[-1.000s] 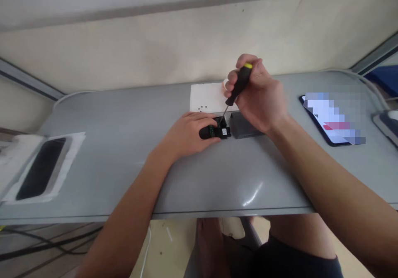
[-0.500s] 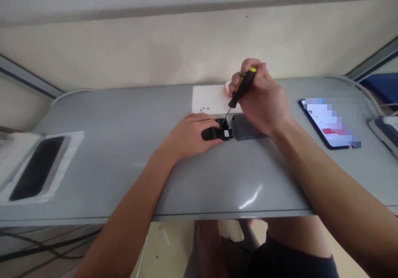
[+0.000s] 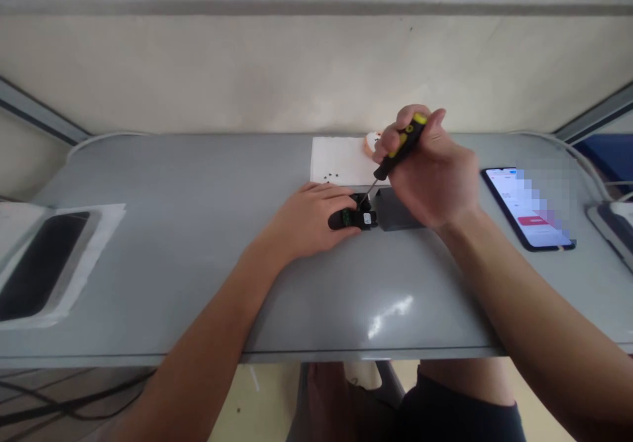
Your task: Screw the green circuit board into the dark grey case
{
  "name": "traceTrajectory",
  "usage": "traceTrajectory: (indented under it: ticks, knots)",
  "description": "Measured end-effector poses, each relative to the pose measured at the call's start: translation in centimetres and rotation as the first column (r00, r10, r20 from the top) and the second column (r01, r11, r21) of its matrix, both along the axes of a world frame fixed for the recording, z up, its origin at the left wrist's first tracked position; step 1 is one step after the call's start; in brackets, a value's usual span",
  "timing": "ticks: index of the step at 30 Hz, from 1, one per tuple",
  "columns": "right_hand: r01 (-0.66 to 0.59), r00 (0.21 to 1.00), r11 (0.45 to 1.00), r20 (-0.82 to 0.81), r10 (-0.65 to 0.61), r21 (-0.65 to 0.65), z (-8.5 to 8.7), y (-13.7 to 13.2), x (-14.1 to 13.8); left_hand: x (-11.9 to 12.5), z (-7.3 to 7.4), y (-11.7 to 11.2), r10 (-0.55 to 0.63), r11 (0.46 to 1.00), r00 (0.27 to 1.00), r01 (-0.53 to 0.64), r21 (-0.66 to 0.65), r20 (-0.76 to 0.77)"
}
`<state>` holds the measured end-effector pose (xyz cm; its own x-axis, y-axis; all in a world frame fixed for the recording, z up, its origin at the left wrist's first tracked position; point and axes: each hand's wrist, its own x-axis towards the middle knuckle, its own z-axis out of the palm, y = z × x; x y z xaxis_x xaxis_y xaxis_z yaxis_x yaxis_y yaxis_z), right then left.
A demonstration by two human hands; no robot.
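My left hand (image 3: 316, 221) grips a small black electronic device (image 3: 367, 220) against the table, fingers on its far side and thumb on the near side. Green circuit board and a small white label show on the device. In my right hand (image 3: 435, 171) is a black and yellow screwdriver (image 3: 403, 146), held tilted with its shaft pointing down and left. The tip reaches into the device, and its exact contact point is too small to make out. Partly under my right hand lies a dark grey flat case (image 3: 398, 212), beside the device.
Behind the device lies a white paper sheet (image 3: 341, 155) with several tiny dark screws (image 3: 331, 175) and a round orange-and-white object (image 3: 370, 144). A lit phone (image 3: 529, 211) lies to the right. Far left, a dark phone-shaped slab (image 3: 44, 264) rests on white paper. The grey table (image 3: 188, 231) meets a wall.
The camera view has shifted slightly. My right hand has tilted the screwdriver a little further over to the right, its tip still in the device. My left hand keeps its grip.
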<state>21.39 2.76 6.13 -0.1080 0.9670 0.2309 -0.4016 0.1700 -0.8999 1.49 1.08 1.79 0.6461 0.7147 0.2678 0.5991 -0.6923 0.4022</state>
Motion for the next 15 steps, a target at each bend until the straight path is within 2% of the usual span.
traceTrajectory:
  ticks: [7,11,15]
  knots:
    - [0.015,0.997,0.999,-0.074,-0.018,-0.047,0.4,-0.9,-0.2,0.0,-0.3,0.0,0.007,1.000,1.000,-0.006,-0.016,0.017]
    - [0.062,0.996,0.998,-0.064,-0.061,0.015,0.1,-0.3,-0.1,-0.1,-0.4,0.1,0.002,1.000,1.000,-0.002,0.010,0.013]
    - [-0.003,0.997,0.999,-0.071,0.001,-0.034,-0.1,0.5,0.0,-0.2,-0.3,0.2,0.006,1.000,1.000,-0.006,0.005,0.006]
